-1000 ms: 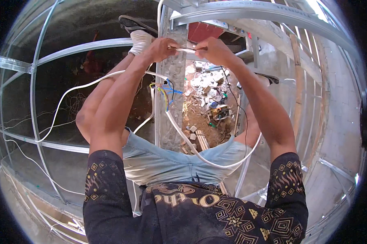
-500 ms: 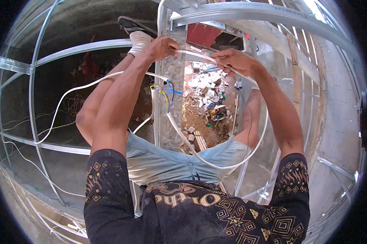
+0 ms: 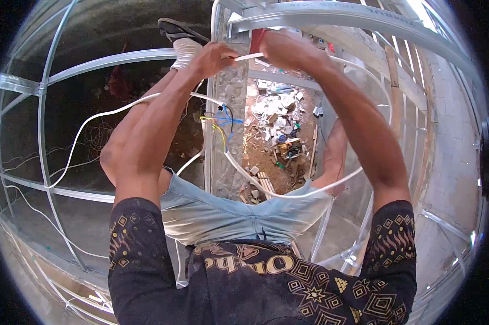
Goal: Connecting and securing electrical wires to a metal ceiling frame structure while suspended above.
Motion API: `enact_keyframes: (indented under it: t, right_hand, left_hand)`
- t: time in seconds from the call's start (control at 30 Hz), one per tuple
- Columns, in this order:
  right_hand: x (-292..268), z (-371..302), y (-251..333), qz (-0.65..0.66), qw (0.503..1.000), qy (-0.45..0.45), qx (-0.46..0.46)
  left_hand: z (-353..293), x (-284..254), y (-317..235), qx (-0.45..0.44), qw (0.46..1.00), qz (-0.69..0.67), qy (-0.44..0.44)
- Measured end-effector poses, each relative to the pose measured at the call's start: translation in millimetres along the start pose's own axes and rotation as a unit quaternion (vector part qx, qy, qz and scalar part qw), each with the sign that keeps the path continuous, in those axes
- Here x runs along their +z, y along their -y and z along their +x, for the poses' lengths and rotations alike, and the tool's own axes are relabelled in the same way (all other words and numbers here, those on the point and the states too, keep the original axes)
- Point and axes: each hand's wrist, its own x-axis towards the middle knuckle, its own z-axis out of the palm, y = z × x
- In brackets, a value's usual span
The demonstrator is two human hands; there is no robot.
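A short stretch of white electrical cable [image 3: 250,56] spans the gap between my two hands, over the top end of a rough concrete beam [image 3: 231,179]. My left hand [image 3: 214,58] pinches it with fingers and thumb. On the other side my right hand [image 3: 289,50], blurred by motion, is closed around the same cable. From there the cable swings right and down in a wide loop across my lap. Its stripped end runs back to a cluster of thin blue, black and yellow-green wires [image 3: 225,120] on the beam. Another white cable [image 3: 106,115] comes into that cluster from the left.
Silver metal framing [image 3: 120,59] crosses the left side, and a large metal channel [image 3: 331,14] spans the top right. Below, a heap of white scraps [image 3: 280,111] lies on brown ground. My sandalled foot [image 3: 185,35] is up by the beam. A wooden strip [image 3: 392,67] stands at right.
My right hand has moved up and slightly left, nearer my left hand, drawing the cable along. The loop over my lap has risen and widened to the right. My left hand has shifted slightly up.
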Motion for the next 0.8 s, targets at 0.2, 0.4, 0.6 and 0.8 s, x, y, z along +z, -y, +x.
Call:
enact_keyframes:
  t: [0.2, 0.4, 0.6, 0.8]
  right_hand:
    - [25, 44, 38, 0.077, 0.996, -0.022, 0.027]
    - [72, 73, 52, 0.092, 0.992, -0.084, 0.005]
    - [63, 25, 6, 0.346, 0.917, 0.18, 0.088]
    - [38, -92, -70, 0.367, 0.911, 0.151, 0.11]
  left_hand:
    - [-12, 20, 5, 0.066, 0.987, 0.087, -0.115]
    - [-10, 21, 10, -0.075, 0.993, 0.085, -0.04]
    - [-11, 29, 28, 0.034, 0.996, 0.078, -0.037]
    - [-5, 27, 28, 0.045, 0.992, 0.112, -0.045]
